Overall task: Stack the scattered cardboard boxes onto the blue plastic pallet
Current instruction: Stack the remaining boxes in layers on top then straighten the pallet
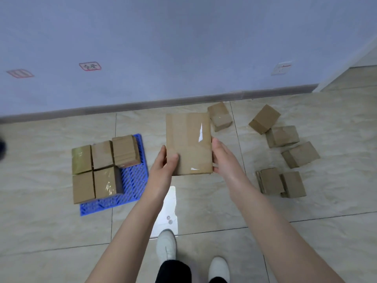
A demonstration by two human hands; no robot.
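I hold a taped cardboard box (188, 142) up in front of me, over the floor between the pallet and the loose boxes. My left hand (166, 163) grips its lower left edge, thumb on the top face. My right hand (223, 158) presses its right side. The blue plastic pallet (133, 180) lies on the tiles to the left, with several boxes (102, 168) packed together on its left and back parts. Its front right corner is bare.
Several loose cardboard boxes (285, 152) lie scattered on the tiled floor to the right, and one more box (220, 116) sits near the wall behind the held one. The wall's skirting (142, 105) runs across the back. My white shoes (166, 245) stand below.
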